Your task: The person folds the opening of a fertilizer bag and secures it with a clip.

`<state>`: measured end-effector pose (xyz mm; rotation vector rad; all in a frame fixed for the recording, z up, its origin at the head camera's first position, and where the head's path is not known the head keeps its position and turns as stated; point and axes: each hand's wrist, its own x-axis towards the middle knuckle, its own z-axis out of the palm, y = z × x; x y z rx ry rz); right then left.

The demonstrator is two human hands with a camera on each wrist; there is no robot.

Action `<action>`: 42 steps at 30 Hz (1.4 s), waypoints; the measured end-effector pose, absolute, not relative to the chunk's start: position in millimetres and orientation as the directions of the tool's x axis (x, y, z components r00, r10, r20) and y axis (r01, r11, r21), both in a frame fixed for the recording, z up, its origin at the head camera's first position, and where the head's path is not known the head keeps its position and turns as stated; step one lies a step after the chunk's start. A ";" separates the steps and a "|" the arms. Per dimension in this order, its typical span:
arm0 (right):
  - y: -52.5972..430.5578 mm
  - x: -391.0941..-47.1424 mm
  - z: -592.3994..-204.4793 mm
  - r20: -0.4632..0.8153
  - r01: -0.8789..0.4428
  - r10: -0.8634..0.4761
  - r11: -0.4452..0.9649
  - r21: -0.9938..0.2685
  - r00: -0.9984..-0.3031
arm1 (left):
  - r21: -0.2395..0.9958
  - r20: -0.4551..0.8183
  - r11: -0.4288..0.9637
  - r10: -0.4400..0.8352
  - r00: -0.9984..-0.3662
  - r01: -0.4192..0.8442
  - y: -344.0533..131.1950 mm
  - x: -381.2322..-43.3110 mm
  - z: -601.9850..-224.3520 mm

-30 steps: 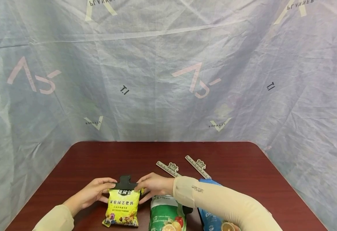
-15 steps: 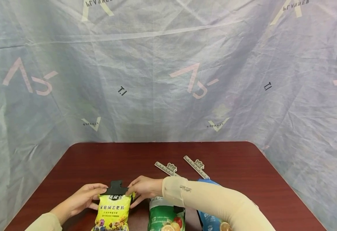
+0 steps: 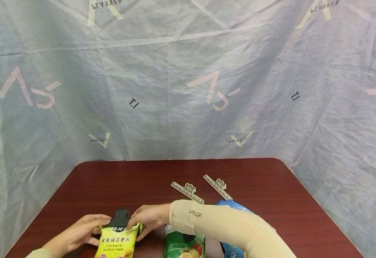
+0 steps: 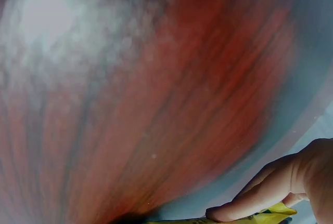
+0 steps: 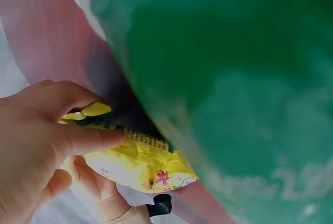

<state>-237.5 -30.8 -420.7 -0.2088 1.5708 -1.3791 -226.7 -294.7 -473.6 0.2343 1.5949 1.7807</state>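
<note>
A yellow fertilizer bag (image 3: 115, 243) has a wide black clip (image 3: 121, 218) across its top edge. At its upper left corner, my left hand (image 3: 82, 230) pinches the bag beside the clip, thumb on top. My right hand (image 3: 150, 217) holds the upper right corner between thumb and fingers. In the right wrist view, the yellow bag (image 5: 148, 161) appears from its side, with the right hand (image 5: 41, 141) gripping its top and the left hand (image 5: 99, 190) behind. The left wrist view catches only the left hand (image 4: 276, 182) over a strip of yellow; the bag's lower end is cut off.
A green bag (image 3: 179, 243) stands close right of the yellow one, partly under the right forearm. Farther right is a blue bag (image 3: 233, 206), largely hidden by the sleeve. Two ruler-patterned clips (image 3: 187, 191) lie behind on the red-brown table (image 3: 136, 182).
Both hands have moved left and closer to the body, carrying the yellow bag with its clip. The head view has shifted slightly. The other bags and the ruler-patterned clips stay put.
</note>
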 end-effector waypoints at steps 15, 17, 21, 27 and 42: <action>-42.2 -236.0 -422.3 -0.622 0.470 -0.615 0.417 -0.778 -0.484 | 0.908 -0.377 0.084 0.591 -0.713 -0.411 -293.7 -224.9 -477.0; -43.7 -236.0 -421.6 -0.631 0.458 -0.606 0.438 -0.773 -0.484 | 0.907 -0.387 0.100 0.581 -0.716 -0.410 -293.2 -224.8 -476.4; -46.5 -237.2 -419.5 -0.641 0.424 -0.593 0.481 -0.767 -0.488 | 0.904 -0.412 0.144 0.544 -0.731 -0.402 -292.0 -224.8 -473.1; -46.7 -237.5 -417.0 -0.650 0.402 -0.575 0.511 -0.760 -0.497 | 0.894 -0.446 0.256 0.447 -0.775 -0.367 -290.9 -226.1 -467.7; -37.1 -240.3 -403.0 -0.689 0.406 -0.566 0.558 -0.724 -0.452 | 0.867 -0.427 0.421 0.346 -0.836 -0.268 -288.4 -228.3 -457.8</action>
